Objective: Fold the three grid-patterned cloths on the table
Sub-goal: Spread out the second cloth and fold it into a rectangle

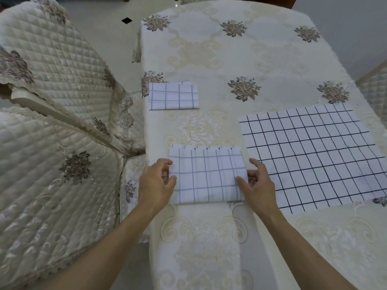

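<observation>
Three grid-patterned cloths are laid out on the desk, which is covered by a cream embroidered tablecloth. The half-folded cloth is placed nearest the person, squarely between the two hands, so that both short edges can be reached at once. Its left edge is pinched by the left hand, with the thumb laid on top and the other fingers curled at the far corner. Its right edge is pinched by the right hand in the same way, thumb on top and fingers tucked under the edge, the index finger lifted clear. The grip at both ends is judged to serve for keeping the layers aligned while the next fold is made or the edges are squared.

A folded cloth is set aside at the far left edge of the desk, well apart from the hands, seemingly as finished work. An unfolded cloth is spread flat just beside the right hand, presumably waiting its turn. Quilted chair covers are seen to the left of the desk.
</observation>
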The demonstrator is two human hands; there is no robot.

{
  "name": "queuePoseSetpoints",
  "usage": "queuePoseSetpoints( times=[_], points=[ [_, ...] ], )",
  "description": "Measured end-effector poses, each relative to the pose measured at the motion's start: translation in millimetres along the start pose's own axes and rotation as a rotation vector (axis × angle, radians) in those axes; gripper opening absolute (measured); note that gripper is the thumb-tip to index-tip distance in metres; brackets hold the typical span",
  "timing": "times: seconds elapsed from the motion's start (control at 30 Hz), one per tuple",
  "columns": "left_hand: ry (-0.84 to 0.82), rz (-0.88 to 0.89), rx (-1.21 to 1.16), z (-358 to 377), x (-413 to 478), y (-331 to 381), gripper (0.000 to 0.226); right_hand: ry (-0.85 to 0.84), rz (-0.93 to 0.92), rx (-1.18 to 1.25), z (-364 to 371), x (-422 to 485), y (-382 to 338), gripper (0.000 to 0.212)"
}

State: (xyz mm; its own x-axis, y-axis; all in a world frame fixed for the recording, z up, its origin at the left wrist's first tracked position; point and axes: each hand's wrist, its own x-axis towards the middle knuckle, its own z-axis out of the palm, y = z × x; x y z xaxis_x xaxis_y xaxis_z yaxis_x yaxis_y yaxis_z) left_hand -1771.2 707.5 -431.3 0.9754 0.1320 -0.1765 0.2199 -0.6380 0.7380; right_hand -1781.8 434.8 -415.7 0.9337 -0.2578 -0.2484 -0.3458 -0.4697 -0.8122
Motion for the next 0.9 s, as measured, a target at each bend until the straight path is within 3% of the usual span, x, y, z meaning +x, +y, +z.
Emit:
queuePoseSetpoints(
  times=[0.07,0.3,0.53,0.73,0.9],
  points=[
    [0.001,0.065,0.052,0.2,3.5,-2.4,0.027,-0.034,-0.042,0.005,-0.1,3.6,-2.0,0.056],
    [-0.060,0.144,0.164,-0.6,13.9,-3.5,0.047,-0.053,-0.133,-0.138,-1.1,15.4,1.4,0.025],
    [-0.135,0.317,0.342,-0.7,26.2,-10.2,0.049,-0.163,-0.235,-0.407,-2.6,18.4,12.0,0.035],
    [-0.160,0.328,0.380,-2.8,34.1,-9.5,0.054,-0.201,-0.282,-0.549,-3.6,22.2,13.0,0.037],
    [-0.113,0.330,0.336,0.8,46.6,-10.6,0.032,-0.177,-0.271,-0.570,-2.5,24.5,11.6,0.033]
  ],
)
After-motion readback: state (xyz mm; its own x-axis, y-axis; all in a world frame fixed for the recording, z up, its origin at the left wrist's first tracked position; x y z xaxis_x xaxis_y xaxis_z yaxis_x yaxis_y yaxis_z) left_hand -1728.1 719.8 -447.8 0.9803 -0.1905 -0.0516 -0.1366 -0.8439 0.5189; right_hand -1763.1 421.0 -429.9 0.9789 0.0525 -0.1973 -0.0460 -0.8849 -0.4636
